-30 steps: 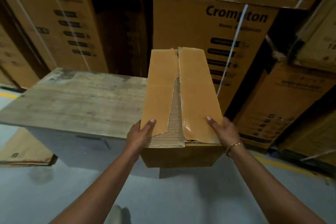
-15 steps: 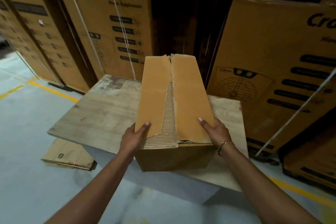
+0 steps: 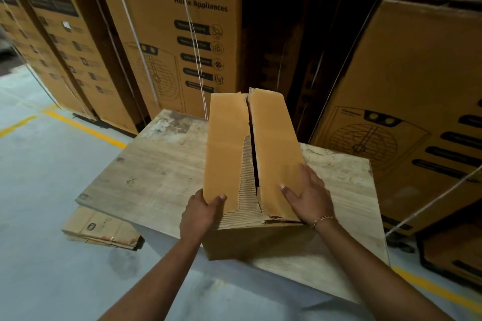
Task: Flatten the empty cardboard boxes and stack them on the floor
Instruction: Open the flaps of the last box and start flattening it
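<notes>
A long brown cardboard box lies lengthwise over the wooden table, its two top flaps closed along a torn seam with bare corrugation showing. My left hand grips the box's near left corner, thumb on top of the left flap. My right hand lies on top of the right flap near the near end, fingers spread and fairly straight. Whether the box rests on the table or is held just above it is unclear. A pile of flattened cardboard lies on the floor under the table's left corner.
Tall strapped printed cartons stand close behind the table, and more stand at the right and far left. The grey floor with yellow lines lies to the left and in front.
The box has moved left and forward over the table. My right hand has shifted from the box's right side onto the top of the right flap. The seam between the flaps has widened.
</notes>
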The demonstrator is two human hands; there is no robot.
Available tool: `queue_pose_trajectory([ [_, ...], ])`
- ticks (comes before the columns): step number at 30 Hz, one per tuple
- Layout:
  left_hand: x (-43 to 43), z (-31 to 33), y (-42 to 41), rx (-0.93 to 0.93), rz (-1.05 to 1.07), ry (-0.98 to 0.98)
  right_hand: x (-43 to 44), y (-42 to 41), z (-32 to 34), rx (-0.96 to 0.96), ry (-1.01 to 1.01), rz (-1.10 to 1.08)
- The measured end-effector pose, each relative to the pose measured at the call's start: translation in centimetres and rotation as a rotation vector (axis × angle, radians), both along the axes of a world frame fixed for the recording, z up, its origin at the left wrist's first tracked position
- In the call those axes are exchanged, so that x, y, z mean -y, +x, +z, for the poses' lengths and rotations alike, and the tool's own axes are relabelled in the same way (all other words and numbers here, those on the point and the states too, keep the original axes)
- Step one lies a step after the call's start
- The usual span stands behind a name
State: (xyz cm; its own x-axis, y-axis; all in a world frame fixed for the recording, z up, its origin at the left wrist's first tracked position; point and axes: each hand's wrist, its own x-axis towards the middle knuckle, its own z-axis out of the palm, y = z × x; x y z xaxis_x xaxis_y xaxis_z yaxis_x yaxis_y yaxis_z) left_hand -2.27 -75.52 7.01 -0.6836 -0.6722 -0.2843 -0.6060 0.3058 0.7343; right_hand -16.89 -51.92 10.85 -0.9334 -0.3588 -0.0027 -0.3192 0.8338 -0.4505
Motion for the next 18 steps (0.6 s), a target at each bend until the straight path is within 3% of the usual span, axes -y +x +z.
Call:
queue_pose_trajectory([
  [4,-0.3,0.3,-0.1,0.011,0.0,-0.04,4.1,2.9,2.2,-0.127,0.321,0.528],
  [6,-0.4,0.3,-0.1,0.022,0.003,-0.058,4.8,3.5,2.9,-0.149,0.479,0.635],
  [11,-0.8,0.6,0.4,0.017,-0.001,-0.175,1.9,2.8,8.1,-0.22,0.334,0.514],
  [15,-1.5,1.5,0.5,0.007,-0.059,-0.45,-3.3,1.2,11.4,-0.259,0.196,0.306],
  [18,-2.2,2.2,0.4,0.019,-0.119,-0.637,-8.2,-1.1,11.5,-0.213,0.204,0.111],
])
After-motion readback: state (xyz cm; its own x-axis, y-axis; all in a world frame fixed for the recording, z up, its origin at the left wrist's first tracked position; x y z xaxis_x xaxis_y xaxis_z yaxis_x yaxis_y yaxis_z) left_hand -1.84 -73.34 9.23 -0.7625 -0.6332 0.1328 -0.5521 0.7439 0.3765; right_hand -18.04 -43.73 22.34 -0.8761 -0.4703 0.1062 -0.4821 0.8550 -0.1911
